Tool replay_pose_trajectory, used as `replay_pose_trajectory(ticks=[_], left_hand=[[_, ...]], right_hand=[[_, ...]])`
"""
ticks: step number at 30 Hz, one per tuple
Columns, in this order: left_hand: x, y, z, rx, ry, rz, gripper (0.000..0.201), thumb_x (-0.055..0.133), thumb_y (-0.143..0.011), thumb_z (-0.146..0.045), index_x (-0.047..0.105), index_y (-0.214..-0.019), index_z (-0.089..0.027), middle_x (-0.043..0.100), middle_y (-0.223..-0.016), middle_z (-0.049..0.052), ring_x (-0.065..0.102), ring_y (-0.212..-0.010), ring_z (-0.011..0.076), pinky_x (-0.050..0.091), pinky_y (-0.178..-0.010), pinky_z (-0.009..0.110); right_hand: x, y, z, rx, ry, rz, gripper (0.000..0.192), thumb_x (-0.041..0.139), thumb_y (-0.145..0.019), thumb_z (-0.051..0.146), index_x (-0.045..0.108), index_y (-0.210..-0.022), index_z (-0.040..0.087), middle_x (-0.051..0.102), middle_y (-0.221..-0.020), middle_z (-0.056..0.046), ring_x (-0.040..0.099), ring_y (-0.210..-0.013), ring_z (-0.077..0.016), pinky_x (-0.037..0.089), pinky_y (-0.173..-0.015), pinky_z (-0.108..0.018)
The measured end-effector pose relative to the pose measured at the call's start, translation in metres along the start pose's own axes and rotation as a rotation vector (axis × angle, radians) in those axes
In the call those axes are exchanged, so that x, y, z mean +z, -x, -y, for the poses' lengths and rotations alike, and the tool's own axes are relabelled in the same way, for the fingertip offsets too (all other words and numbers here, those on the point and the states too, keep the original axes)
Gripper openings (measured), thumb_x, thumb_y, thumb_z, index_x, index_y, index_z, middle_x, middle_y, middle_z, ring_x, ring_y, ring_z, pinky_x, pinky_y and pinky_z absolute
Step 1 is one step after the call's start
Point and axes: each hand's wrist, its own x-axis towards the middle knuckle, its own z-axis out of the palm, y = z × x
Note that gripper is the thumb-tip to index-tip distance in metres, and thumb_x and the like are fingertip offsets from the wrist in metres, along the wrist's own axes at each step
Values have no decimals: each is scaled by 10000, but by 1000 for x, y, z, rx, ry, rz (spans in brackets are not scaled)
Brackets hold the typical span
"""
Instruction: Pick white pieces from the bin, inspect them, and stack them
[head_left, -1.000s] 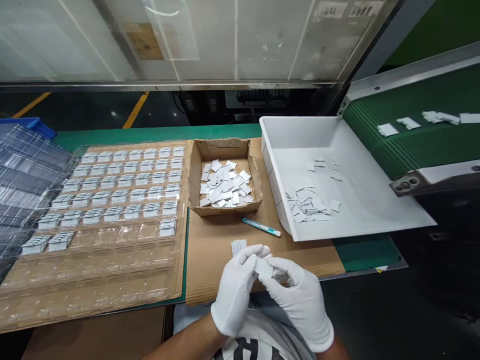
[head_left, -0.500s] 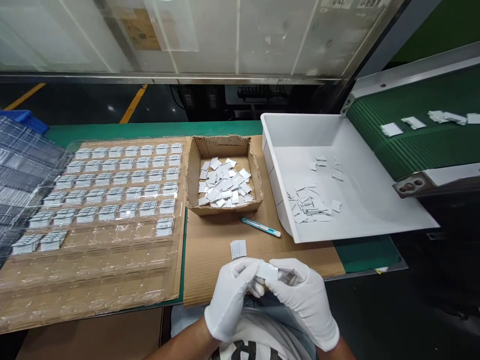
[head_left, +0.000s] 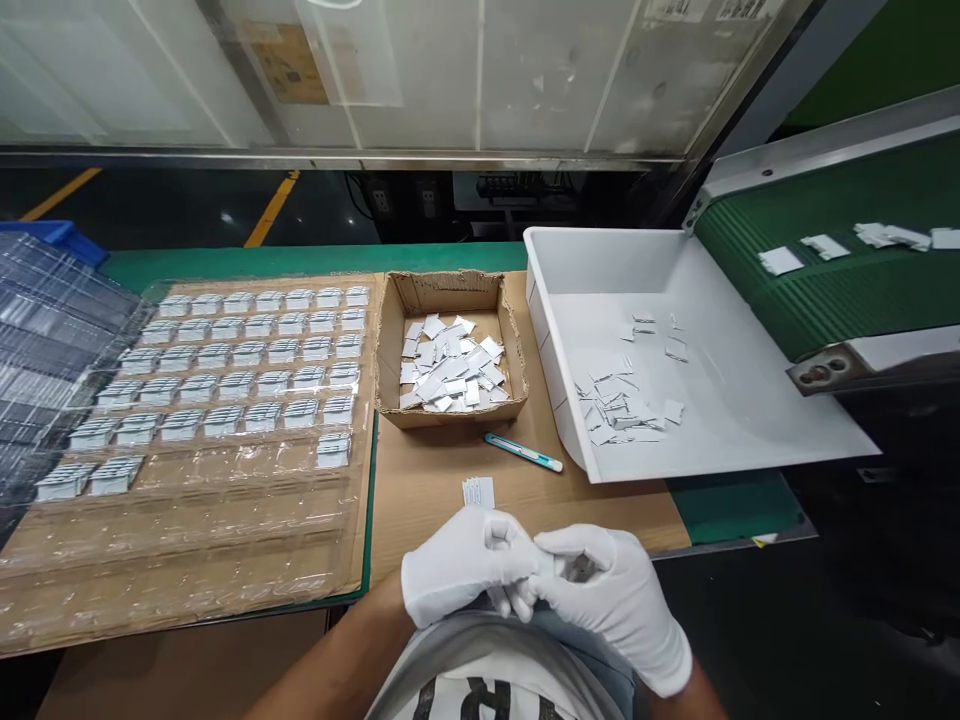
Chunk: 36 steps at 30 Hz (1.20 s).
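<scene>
My left hand (head_left: 472, 560) and my right hand (head_left: 607, 590), both in white gloves, meet in front of my lap with fingers closed. A small white flat piece (head_left: 553, 566) is pinched between them, mostly hidden by the glove fingers. Just beyond my left hand, a short overlapping row of similar white pieces (head_left: 478, 491) lies on the cardboard sheet (head_left: 420, 500). A blue-and-white utility knife (head_left: 523, 452) rests farther up on the same sheet.
A cardboard box (head_left: 416, 413) holds many loose white pieces. To its right, a white plastic bin (head_left: 720, 420) with scattered pieces sits under a green conveyor belt (head_left: 817, 290). At left, a clear compartment tray (head_left: 247, 510) carries rows of stacked pieces, beside stacked trays (head_left: 52, 330).
My left hand has turned and its fingers have closed over the white piece, which now hardly shows. My right hand has shifted slightly. The table items stay as they were.
</scene>
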Motion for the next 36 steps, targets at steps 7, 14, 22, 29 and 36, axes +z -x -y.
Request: replay_pose_trajectory(ticks=[7, 14, 22, 29, 36], left_hand=[[1, -3, 1, 46, -28, 134, 271, 693, -753, -402, 629, -701, -143, 667, -614, 18, 560, -414, 80, 335, -327, 159], [-14, 1, 8, 177, 11, 222, 454, 543, -859, -591, 608, -930, -147, 616, -549, -21, 453, -327, 69, 298, -303, 168], [-19, 6, 19, 243, -130, 128, 511, 385, -957, -545, 496, -1247, -140, 609, -519, -36, 462, -327, 77, 347, -360, 161], [-18, 2, 25, 206, 61, 133, 549, 478, -901, -590, 519, -1229, -151, 648, -525, -14, 505, -329, 95, 384, -349, 168], [-15, 2, 23, 223, 128, 114, 574, 538, -869, -586, 553, -1226, -136, 647, -518, 1, 548, -368, 118, 406, -393, 187]], right_hand=[[-9, -2, 5, 65, -56, 56, 157, 770, -639, 210, 757, -792, 174, 736, -566, -17, 667, -482, -165, 512, -462, -210], [-8, -1, -2, 149, -78, 124, 295, 808, -651, 231, 762, -938, 179, 762, -712, -30, 697, -625, -175, 547, -587, -233], [2, -3, -3, 274, -117, 57, 264, 785, -632, 211, 759, -892, 168, 750, -712, -33, 692, -644, -189, 556, -599, -252], [2, 1, -8, 275, -131, 1, 270, 801, -626, 268, 751, -870, 166, 716, -666, -31, 655, -590, -178, 548, -564, -262], [4, 3, -11, 265, -119, -47, 292, 826, -578, 278, 758, -840, 165, 711, -667, -35, 630, -590, -172, 535, -557, -265]])
